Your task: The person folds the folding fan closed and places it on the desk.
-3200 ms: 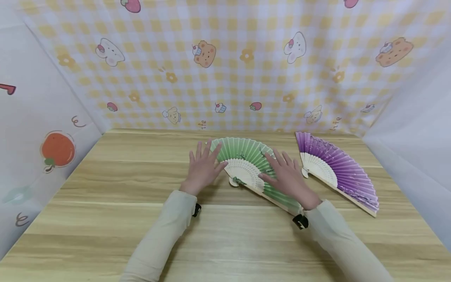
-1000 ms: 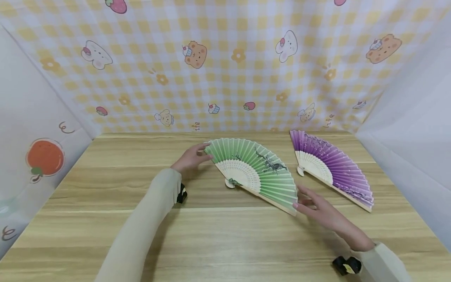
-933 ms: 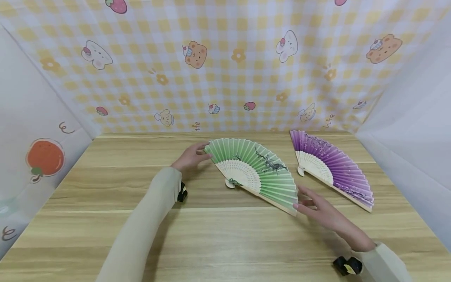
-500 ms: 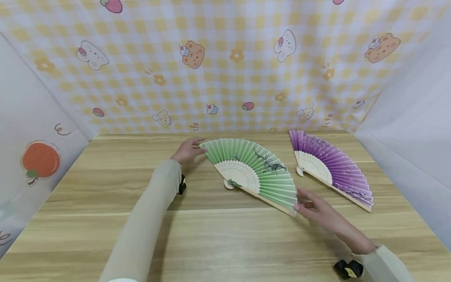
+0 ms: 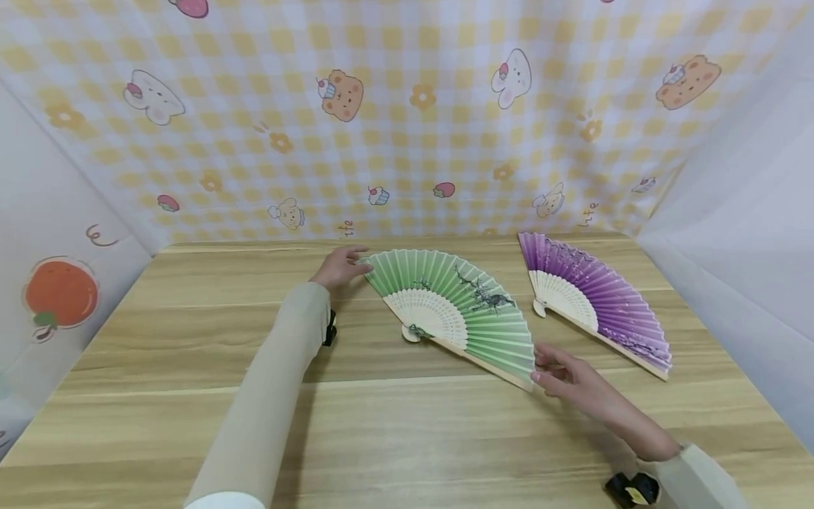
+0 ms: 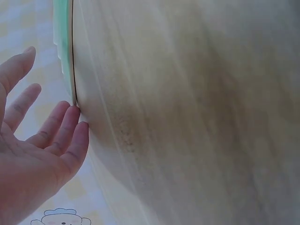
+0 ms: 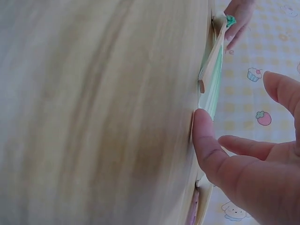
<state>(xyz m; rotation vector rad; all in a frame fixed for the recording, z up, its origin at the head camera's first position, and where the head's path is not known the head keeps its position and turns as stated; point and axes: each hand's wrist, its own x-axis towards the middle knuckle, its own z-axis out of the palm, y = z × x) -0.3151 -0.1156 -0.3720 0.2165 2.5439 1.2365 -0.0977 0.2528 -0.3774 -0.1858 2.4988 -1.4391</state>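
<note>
A green folding fan [image 5: 439, 304] with a branch print and pale pierced ribs lies spread on the wooden table [image 5: 407, 438]. At its far left corner is my left hand [image 5: 340, 268], fingertips at the fan's outer edge. In the left wrist view, the left hand [image 6: 37, 136] has loosely bent fingers by the fan's tip, and the thumb stands apart from them. My right hand [image 5: 585, 385] is at the near right end of the fan, fingers loosely curved beside the end rib. The right wrist view has the right hand [image 7: 248, 159] with fingers and thumb apart, the fan [image 7: 213, 89] just beyond.
To the right lies a purple folding fan [image 5: 591, 290], also spread, close to the right hand. A yellow checked cloth [image 5: 407, 127] rises behind the table, and pale cloths [image 5: 731, 233] hang at the sides.
Both hands, earlier over the green fan, have moved apart to its two ends. Lately the left hand has shifted slightly left and away, with the fan's left corner spreading a little; the right barely moved.
</note>
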